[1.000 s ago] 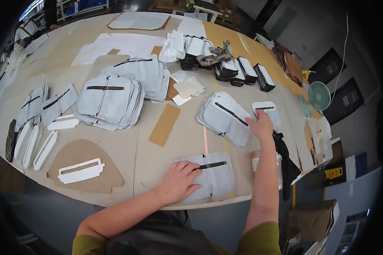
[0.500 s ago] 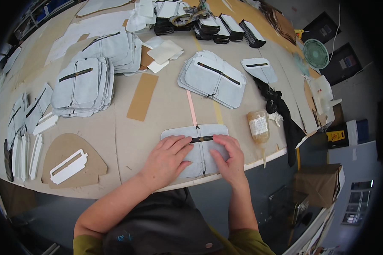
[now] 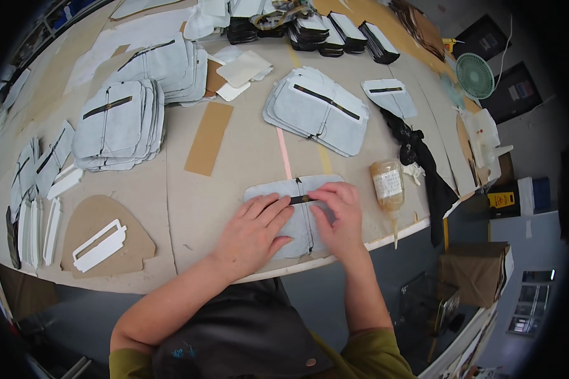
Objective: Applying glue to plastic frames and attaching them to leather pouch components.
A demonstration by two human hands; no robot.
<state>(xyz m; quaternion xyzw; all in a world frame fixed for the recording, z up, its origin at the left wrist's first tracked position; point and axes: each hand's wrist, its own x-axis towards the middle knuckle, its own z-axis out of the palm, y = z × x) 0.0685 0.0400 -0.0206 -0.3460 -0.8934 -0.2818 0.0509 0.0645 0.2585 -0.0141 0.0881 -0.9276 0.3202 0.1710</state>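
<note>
A pale grey-blue fabric panel [image 3: 275,186] with rounded corners lies near the table's front edge. Across it runs a short black strip [image 3: 299,199], which looks like a zipper, crossed by a dark seam down the middle. My left hand [image 3: 254,228] rests flat on the panel's left half, fingers stretched out at the strip's left end. My right hand [image 3: 338,215] is over the right half. Its bent fingertips touch the strip's right end, and its thumb stays a little apart from them. What lies beneath the fingers is hidden.
Similar panels form stacks at the left [image 3: 110,126] and beyond my hands [image 3: 319,114]. A squeeze bottle [image 3: 387,184] of amber liquid lies to the right, beside a black cloth [image 3: 427,164]. A brown cardboard template [image 3: 101,208] carries a white frame [image 3: 101,243] at front left.
My right fingertips have bent inward, drawing nearer to the thumb at the strip's right end. My left hand stays on the panel. The whole view has shifted slightly.
</note>
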